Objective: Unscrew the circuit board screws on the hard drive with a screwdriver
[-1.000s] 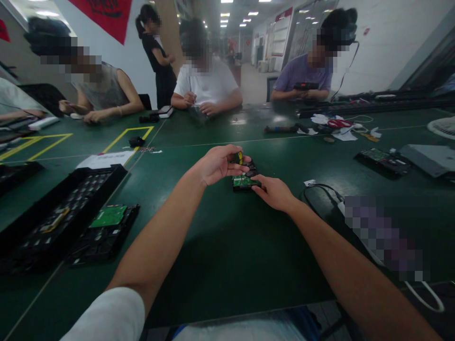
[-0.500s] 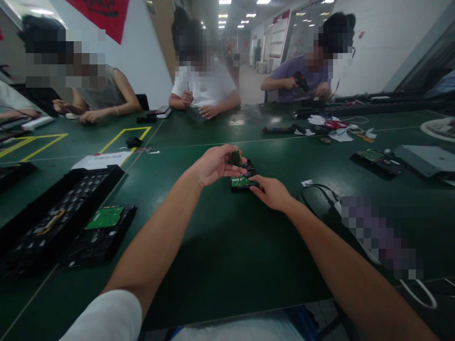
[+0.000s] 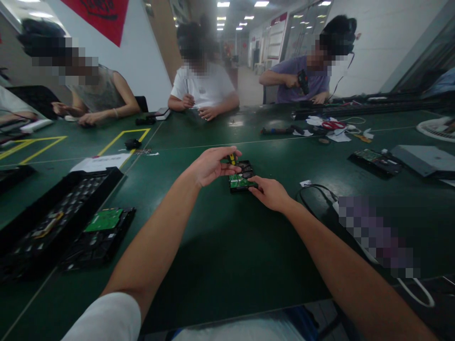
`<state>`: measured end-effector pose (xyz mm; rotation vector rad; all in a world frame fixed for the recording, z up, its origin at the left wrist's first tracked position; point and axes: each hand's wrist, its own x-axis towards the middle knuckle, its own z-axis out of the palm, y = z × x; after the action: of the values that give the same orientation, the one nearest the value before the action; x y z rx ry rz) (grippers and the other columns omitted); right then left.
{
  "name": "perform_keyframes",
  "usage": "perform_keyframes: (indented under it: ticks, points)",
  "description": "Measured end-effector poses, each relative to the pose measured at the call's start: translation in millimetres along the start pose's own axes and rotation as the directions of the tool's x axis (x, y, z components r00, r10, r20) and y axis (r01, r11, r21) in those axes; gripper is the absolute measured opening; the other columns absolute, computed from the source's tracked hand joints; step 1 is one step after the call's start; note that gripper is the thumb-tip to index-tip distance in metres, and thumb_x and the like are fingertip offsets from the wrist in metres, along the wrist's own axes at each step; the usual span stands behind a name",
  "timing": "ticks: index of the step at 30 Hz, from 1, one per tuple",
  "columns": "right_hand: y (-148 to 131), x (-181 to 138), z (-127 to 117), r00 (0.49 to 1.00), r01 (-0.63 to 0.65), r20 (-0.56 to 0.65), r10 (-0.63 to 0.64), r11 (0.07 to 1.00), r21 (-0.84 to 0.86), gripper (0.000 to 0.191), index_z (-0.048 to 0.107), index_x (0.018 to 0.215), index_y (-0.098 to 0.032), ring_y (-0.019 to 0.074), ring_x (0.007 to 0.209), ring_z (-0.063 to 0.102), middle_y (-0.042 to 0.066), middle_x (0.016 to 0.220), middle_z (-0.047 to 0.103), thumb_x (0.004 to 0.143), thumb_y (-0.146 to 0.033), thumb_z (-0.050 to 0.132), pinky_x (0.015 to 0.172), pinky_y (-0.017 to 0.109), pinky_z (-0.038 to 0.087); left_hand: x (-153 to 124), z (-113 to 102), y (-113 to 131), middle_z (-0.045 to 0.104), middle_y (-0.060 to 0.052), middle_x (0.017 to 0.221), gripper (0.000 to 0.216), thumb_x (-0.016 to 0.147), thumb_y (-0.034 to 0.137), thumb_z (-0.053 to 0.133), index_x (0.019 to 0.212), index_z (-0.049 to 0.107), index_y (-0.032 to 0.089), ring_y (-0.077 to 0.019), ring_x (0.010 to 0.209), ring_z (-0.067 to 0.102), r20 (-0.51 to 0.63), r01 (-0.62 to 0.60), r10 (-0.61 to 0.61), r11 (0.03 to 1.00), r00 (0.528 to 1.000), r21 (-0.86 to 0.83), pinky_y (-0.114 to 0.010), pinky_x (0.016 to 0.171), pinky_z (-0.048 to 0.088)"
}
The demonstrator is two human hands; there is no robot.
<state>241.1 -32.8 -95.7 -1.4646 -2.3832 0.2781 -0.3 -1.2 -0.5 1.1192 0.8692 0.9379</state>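
In the middle of the table lies a small black device with a green circuit board (image 3: 239, 181), which looks like an open hard drive. My left hand (image 3: 213, 166) is over its far left side, thumb and fingers closed on a small black-and-yellow piece (image 3: 232, 159). I cannot make out the kind of that piece. My right hand (image 3: 270, 193) is at the device's near right corner, with thumb and fingers closed on its edge. My fingers hide part of the device.
To the left are a long black tray-like housing (image 3: 60, 208) and another black unit with a green board (image 3: 103, 229). A power strip with a cable (image 3: 355, 232), another opened device (image 3: 375, 162) and a grey box (image 3: 426, 160) are on the right. Several co-workers sit opposite.
The small piece in my left hand has turned and now shows yellow bands. My left hand has shifted slightly left; my right hand stays on the device.
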Motion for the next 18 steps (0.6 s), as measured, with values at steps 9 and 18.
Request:
perform_keyframes:
  ticks: [9, 18]
  points:
    - [-1.2, 0.9, 0.0, 1.0, -0.015, 0.0, 0.015, 1.0, -0.007, 0.038, 0.063, 0.139, -0.025, 0.0189, 0.077, 0.066, 0.005, 0.095, 0.075, 0.105, -0.041, 0.055, 0.065, 0.029, 0.037, -3.8, 4.9, 1.5, 0.076, -0.014, 0.105, 0.025, 0.091, 0.032, 0.068, 0.107, 0.067, 0.013, -0.0195, 0.068, 0.075, 0.056, -0.028, 0.026, 0.999, 0.998, 0.042, -0.028, 0.057, 0.06]
    - [-3.3, 0.8, -1.7, 1.0, -0.007, 0.006, 0.007, 1.0, -0.013, 0.039, 0.063, 0.139, -0.024, 0.0194, 0.079, 0.066, 0.006, 0.098, 0.076, 0.105, -0.041, 0.055, 0.067, 0.029, 0.038, -2.3, 5.1, 0.8, 0.074, -0.012, 0.099, 0.021, 0.09, 0.031, 0.062, 0.101, 0.067, 0.013, -0.0192, 0.068, 0.076, 0.02, 0.0, 0.0, 1.0, 1.0, 0.016, -0.028, 0.059, 0.06]
